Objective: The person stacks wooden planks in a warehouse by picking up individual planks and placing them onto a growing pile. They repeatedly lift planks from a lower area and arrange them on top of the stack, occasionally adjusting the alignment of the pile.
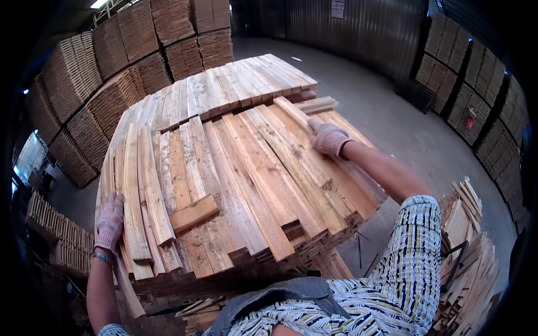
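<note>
A big stack of wooden boards (pixel 246 173) lies before me, its boards running away from me side by side. My right hand (pixel 329 139), in a pale knit glove, is closed round the near end of a wooden board (pixel 292 113) on the right of the stack. The palm side of that grip is hidden. At the stack's left edge my left hand (pixel 110 219), gloved too, rests with fingers stretched out beside a loose board (pixel 134 196). A short wood block (pixel 194 213) lies across the boards near the front.
A raised layer of boards (pixel 224 89) covers the stack's far half. Tall lumber piles (pixel 126 42) stand at the back left, others (pixel 459 73) along the right. A heap of scrap strips (pixel 468 252) lies at the near right on the concrete floor (pixel 392 120).
</note>
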### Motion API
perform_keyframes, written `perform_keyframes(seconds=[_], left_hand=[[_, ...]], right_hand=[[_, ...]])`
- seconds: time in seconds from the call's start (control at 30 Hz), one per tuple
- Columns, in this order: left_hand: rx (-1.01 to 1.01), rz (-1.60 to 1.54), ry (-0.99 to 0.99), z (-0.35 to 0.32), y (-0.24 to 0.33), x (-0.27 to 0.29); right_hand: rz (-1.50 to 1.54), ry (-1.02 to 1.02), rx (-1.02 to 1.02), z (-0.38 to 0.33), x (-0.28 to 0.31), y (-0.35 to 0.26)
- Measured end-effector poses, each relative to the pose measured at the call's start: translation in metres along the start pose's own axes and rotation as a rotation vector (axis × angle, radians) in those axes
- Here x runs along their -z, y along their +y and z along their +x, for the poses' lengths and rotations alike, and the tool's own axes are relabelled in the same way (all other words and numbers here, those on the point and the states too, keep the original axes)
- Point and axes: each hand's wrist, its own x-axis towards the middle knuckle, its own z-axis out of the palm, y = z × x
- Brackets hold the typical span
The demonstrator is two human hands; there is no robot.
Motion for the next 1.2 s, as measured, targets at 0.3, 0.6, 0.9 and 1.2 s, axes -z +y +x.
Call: perform_keyframes(seconds=[0.3,0.6,0.9,1.2], left_hand=[[-0.246,0.122,0.120,-0.019,0.014,0.011],[0.237,-0.059,-0.171,-0.012,0.078,0.052],[-0.017,0.101,0.088,-0.003,0.022,0.004],[0.270,-0.204,-0.031,-0.008,0.032,0.016]], right_hand=[[0.102,-0.032,-0.066,-0.006,0.010,0.066],[-0.068,0.151,0.298,-0.007,0.000,-0.069],[0.811,-0.308,0.070,-0.045,-0.050,-0.405],[0.651,-0.655,0.414,-0.043,-0.014,-0.447]])
